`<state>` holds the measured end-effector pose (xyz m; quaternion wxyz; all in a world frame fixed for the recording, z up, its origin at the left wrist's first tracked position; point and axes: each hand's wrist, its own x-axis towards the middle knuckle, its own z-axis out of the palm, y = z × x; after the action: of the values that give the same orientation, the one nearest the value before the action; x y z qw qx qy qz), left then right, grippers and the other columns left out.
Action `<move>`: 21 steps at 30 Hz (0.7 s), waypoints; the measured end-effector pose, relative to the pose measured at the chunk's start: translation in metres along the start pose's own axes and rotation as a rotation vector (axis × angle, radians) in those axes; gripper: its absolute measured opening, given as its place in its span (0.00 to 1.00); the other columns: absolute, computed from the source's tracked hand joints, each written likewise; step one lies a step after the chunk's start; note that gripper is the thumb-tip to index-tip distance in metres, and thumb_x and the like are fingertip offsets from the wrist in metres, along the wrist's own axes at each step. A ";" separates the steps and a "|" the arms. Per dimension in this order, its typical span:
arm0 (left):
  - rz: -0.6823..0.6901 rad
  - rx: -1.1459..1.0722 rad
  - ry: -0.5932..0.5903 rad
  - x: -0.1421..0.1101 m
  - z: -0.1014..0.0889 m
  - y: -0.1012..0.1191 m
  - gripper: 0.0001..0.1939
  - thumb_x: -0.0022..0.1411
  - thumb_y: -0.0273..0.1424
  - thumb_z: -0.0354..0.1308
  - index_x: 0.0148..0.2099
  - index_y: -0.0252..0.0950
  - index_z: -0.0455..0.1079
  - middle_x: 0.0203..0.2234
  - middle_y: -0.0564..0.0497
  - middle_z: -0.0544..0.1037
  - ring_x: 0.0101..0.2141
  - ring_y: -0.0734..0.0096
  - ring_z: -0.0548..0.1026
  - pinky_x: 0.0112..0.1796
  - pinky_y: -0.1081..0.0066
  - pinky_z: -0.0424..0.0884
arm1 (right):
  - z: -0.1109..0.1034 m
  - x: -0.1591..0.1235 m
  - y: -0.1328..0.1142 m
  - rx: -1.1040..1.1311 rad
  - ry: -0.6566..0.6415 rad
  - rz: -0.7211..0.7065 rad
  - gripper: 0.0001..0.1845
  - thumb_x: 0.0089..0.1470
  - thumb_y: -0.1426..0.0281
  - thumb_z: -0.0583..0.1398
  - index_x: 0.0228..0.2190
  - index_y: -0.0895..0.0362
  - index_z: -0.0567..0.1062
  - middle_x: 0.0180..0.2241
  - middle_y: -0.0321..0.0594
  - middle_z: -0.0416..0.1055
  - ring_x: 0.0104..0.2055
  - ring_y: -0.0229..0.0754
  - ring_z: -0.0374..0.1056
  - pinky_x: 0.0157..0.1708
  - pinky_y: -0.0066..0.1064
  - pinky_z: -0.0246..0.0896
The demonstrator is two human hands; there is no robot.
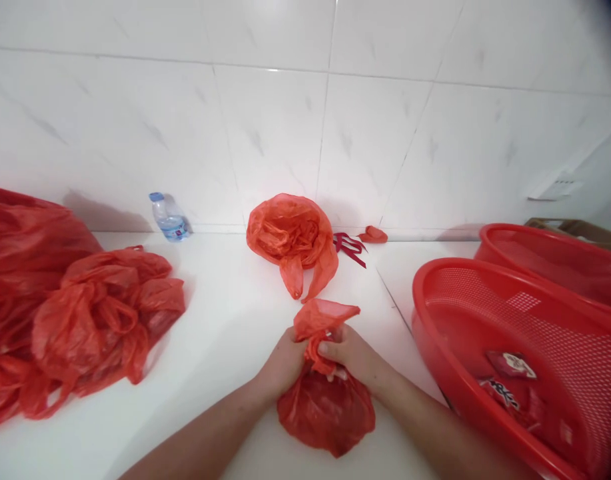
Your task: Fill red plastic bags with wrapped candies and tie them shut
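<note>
A filled red plastic bag (328, 410) sits on the white table right in front of me, its neck gathered and twisted. My left hand (288, 360) grips the neck from the left, fingers mostly hidden behind the plastic. From the other side my right hand (352, 357) is closed on the same neck, thumb pressed on the twisted part. The loose top of the bag flares up above both hands. What the bag contains cannot be made out through the plastic. Just beyond lies a heap of thin orange-red bags (290, 237).
Bulky red bags (100, 313) crowd the left side. A small water bottle (170, 219) stands by the tiled wall. Dark red ribbons (349, 248) and a red scrap (373, 235) lie behind. At right, a red basket (435, 320) holds several packets (512, 365); another basket (550, 250) stands behind.
</note>
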<state>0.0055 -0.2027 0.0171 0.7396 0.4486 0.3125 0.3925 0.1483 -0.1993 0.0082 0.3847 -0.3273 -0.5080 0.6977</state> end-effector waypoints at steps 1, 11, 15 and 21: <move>0.001 0.020 -0.037 0.000 0.002 0.000 0.11 0.59 0.30 0.53 0.26 0.33 0.69 0.15 0.53 0.71 0.23 0.68 0.73 0.28 0.69 0.67 | 0.000 0.000 0.001 -0.013 0.028 0.022 0.17 0.44 0.56 0.66 0.26 0.58 0.74 0.14 0.31 0.64 0.12 0.28 0.51 0.14 0.24 0.49; 0.541 0.877 0.299 -0.010 -0.014 -0.025 0.34 0.56 0.24 0.57 0.63 0.44 0.51 0.58 0.40 0.61 0.54 0.56 0.66 0.50 0.53 0.67 | -0.005 0.000 0.001 0.003 0.249 0.166 0.16 0.50 0.59 0.59 0.19 0.56 0.68 0.09 0.27 0.55 0.12 0.30 0.49 0.20 0.28 0.59; 0.810 1.269 0.182 -0.011 -0.025 -0.015 0.27 0.58 0.25 0.57 0.59 0.45 0.60 0.57 0.42 0.62 0.57 0.54 0.61 0.52 0.52 0.64 | -0.006 0.000 0.002 0.035 0.207 0.174 0.17 0.54 0.57 0.57 0.22 0.56 0.70 0.09 0.25 0.55 0.11 0.30 0.49 0.20 0.26 0.59; 0.748 1.222 0.208 -0.008 -0.031 -0.008 0.12 0.55 0.18 0.52 0.37 0.38 0.70 0.39 0.48 0.71 0.43 0.64 0.70 0.46 0.59 0.67 | -0.013 -0.001 0.011 0.026 0.097 0.130 0.16 0.53 0.56 0.59 0.32 0.57 0.73 0.09 0.24 0.57 0.10 0.29 0.48 0.18 0.25 0.58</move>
<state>-0.0214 -0.1984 -0.0021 0.1393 0.8193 0.3703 0.4149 0.1572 -0.1961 -0.0062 0.3670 -0.3880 -0.4574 0.7110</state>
